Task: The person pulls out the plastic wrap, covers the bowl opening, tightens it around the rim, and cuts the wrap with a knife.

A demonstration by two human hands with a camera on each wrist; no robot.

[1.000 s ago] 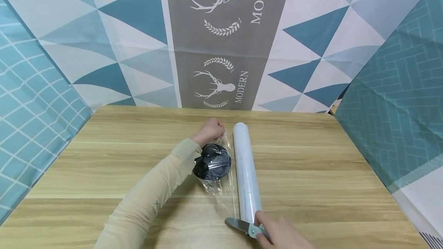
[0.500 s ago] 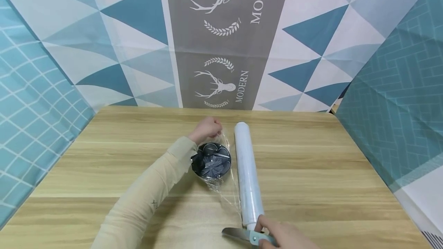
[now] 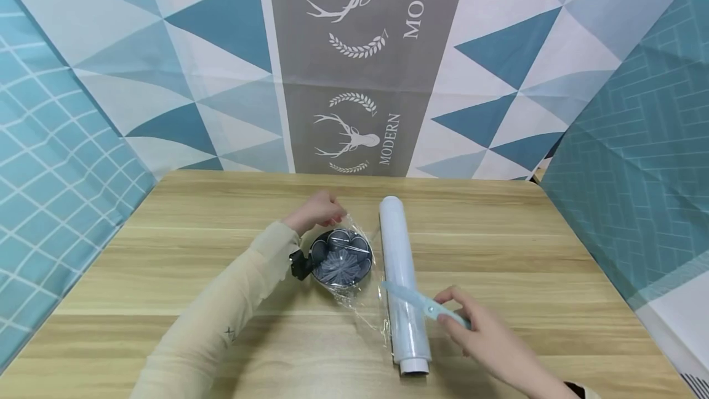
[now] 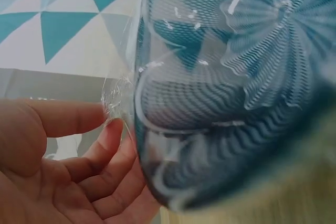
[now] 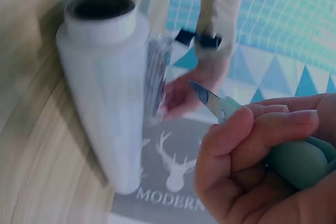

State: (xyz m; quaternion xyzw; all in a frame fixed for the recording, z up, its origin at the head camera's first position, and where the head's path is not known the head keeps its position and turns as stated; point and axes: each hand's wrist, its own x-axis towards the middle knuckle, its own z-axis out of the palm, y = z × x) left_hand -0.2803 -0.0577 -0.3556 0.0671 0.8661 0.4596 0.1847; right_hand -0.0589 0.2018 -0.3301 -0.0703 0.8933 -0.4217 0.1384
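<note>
A dark round bowl (image 3: 340, 260) with a flower-like pattern inside stands on the table under clear cling film (image 4: 118, 98). At its far left edge my left hand (image 3: 318, 209) pinches the film between thumb and fingertips, as the left wrist view shows close up. A long white roll of cling film (image 3: 401, 276) lies just right of the bowl, with loose film along its left side. My right hand (image 3: 487, 334) grips light-blue-handled scissors (image 3: 429, 308); their blades appear closed and point left across the roll. In the right wrist view the metal tip (image 5: 202, 94) shows.
Wood-grain table (image 3: 554, 276) lies under everything. Patterned cloth walls (image 3: 498, 79) close off the back and both sides. A black wrist camera (image 3: 301, 265) sits on the left wrist, beside the bowl's left rim.
My right hand has lifted the scissors from the roll's near end, moving away from me to its middle. My left hand has drifted slightly left with the film edge, which looks separate from the roll.
</note>
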